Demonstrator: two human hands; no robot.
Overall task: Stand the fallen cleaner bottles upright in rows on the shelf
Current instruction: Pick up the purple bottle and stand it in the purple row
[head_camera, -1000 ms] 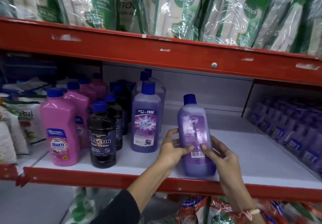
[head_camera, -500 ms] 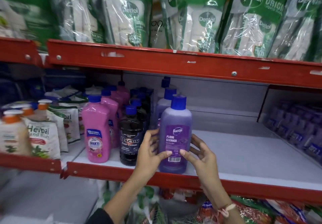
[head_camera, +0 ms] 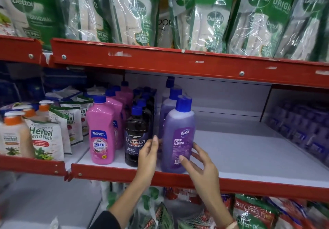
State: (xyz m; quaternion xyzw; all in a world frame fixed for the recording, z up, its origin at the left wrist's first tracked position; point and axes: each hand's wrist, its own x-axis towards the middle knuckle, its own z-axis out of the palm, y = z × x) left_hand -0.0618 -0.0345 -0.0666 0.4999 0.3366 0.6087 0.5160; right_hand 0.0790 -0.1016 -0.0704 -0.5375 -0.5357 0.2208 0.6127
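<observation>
A lavender Bactin floor cleaner bottle [head_camera: 178, 136] with a blue cap stands upright at the front edge of the white shelf [head_camera: 240, 154], heading a row of two more purple bottles [head_camera: 170, 102] behind it. My left hand [head_camera: 148, 155] hovers by its left side with fingers straight, just apart from it. My right hand [head_camera: 201, 164] is spread beside its lower right, one fingertip touching the label. Left of it stand a row of dark Bactin bottles [head_camera: 136, 136] and a row of pink Shakti bottles [head_camera: 101, 134], all upright.
Right of the purple bottle the shelf board is bare up to a block of purple packs [head_camera: 302, 127]. A red rail [head_camera: 178, 63] with Dettol pouches [head_camera: 210, 15] hangs close overhead. Herbal hand wash pouches [head_camera: 46, 139] and pump bottles [head_camera: 13, 134] fill the left bay.
The purple bottle went left from mid-shelf to the front of the purple row and now stands on the shelf. Both hands have loosened from around it, fingers spreading.
</observation>
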